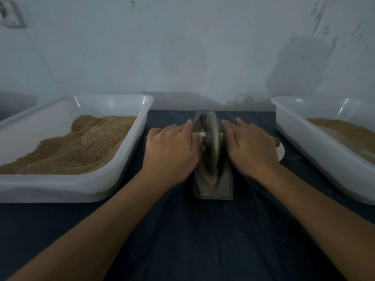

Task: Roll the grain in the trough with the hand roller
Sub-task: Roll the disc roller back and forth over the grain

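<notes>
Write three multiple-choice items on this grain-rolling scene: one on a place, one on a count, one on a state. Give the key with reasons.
1. Where does the roller wheel stand?
A. In the left tray
B. In the trough between the trays
C. On the right tray's rim

2. How many white trays holding grain show?
A. One
B. Two
C. Four

3. How do the hands lie?
A. Fingers extended, palms down, beside the wheel
B. Both clenched in the air
C. One inside a tray

Key: B, the wheel sits in the grey trough; B, left tray and right tray; A, left hand and right hand flank the wheel.
</notes>
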Tool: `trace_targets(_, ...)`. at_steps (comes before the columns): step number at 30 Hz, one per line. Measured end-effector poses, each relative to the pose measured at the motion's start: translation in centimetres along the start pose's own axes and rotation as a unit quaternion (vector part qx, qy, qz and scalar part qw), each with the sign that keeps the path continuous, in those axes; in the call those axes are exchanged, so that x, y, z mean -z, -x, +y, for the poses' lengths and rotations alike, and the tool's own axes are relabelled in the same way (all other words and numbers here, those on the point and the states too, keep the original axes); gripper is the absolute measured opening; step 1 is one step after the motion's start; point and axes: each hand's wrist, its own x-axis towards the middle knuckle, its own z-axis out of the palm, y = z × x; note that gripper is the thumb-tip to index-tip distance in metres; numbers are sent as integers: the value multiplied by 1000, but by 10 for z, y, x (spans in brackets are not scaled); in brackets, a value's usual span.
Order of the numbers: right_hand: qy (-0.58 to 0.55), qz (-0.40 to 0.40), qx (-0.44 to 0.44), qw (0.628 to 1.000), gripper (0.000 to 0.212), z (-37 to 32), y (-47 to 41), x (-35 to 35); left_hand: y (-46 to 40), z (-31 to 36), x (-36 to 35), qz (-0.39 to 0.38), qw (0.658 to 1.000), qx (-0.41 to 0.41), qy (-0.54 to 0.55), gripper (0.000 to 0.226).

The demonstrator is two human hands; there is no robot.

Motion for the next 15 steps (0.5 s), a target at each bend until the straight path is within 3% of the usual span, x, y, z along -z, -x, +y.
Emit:
trace_targets(4,60,45,31,997,61,-14,10,2,8,-11,10,-37,997,29,66,56)
trace_targets(8,57,-62,-8,996,64,-7,-34,-5,-32,-12,-15,-92,995,15,-19,41)
trace_targets(10,48,-116,-36,991,59,1,-60,-9,-61,-12,-29,-113,992,53,-17,35)
trace_targets(12,61,-124,-61,989,49,2,-75,-10,-82,-12,-38,-131,987,91,-5,35)
trace_targets(15,49,-111,-85,989,47,1,-72,-9,-84,-9,-40,-101,991,80,-26,38)
